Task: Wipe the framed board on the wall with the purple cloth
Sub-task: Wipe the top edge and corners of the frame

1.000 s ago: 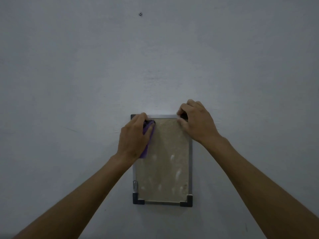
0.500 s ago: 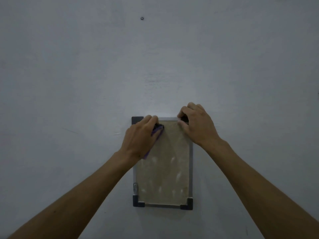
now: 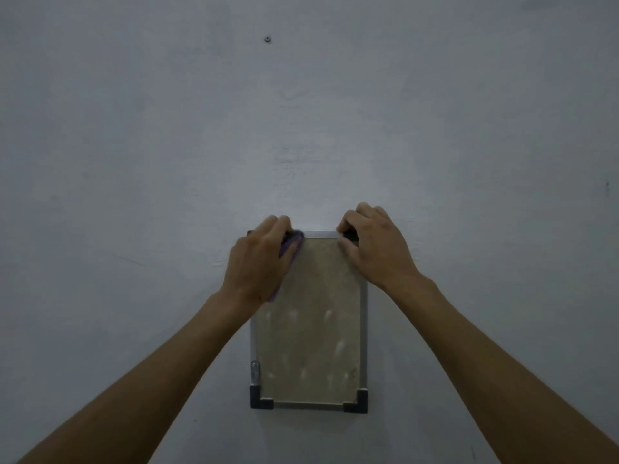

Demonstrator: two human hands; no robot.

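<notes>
The purple cloth [image 3: 288,251] has been carried back leftward along the top edge by the left hand [image 3: 258,262], toward the upper left corner of the framed board [image 3: 310,329].

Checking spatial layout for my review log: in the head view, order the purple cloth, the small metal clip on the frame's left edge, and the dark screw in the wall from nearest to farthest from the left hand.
1. Purple cloth, under the left hand.
2. Small metal clip, below, low on the frame's left edge.
3. Dark screw, far above in the wall.
</notes>
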